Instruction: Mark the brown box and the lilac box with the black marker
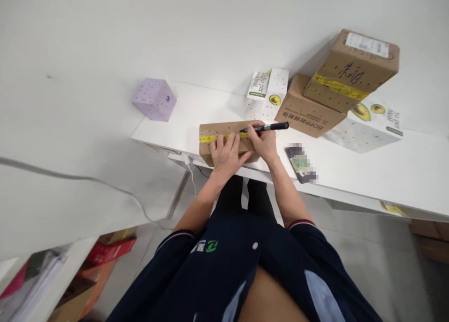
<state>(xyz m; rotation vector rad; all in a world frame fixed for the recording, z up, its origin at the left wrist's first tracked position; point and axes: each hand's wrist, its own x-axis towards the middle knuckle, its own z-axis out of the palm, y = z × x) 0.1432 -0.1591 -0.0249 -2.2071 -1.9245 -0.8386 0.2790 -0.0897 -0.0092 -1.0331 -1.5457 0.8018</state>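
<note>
A brown cardboard box point(206, 146) with yellow tape along its top lies near the front edge of the white table. My left hand point(226, 156) rests flat on the box, its fingers spread over the tape. My right hand point(265, 145) grips a black marker point(277, 126), its thicker end pointing right. The marker's dark tip is at the tape, just beyond my left fingertips; I cannot tell whether it touches. Both hands partly cover the box top.
Behind to the right, a taped carton point(354, 69) with handwriting sits on another carton point(308, 111). White avocado-print boxes point(261, 104) stand beside them. A purple box point(156, 100) is at the left end of the table point(189, 107). A partly blurred phone-like item point(301, 164) lies right.
</note>
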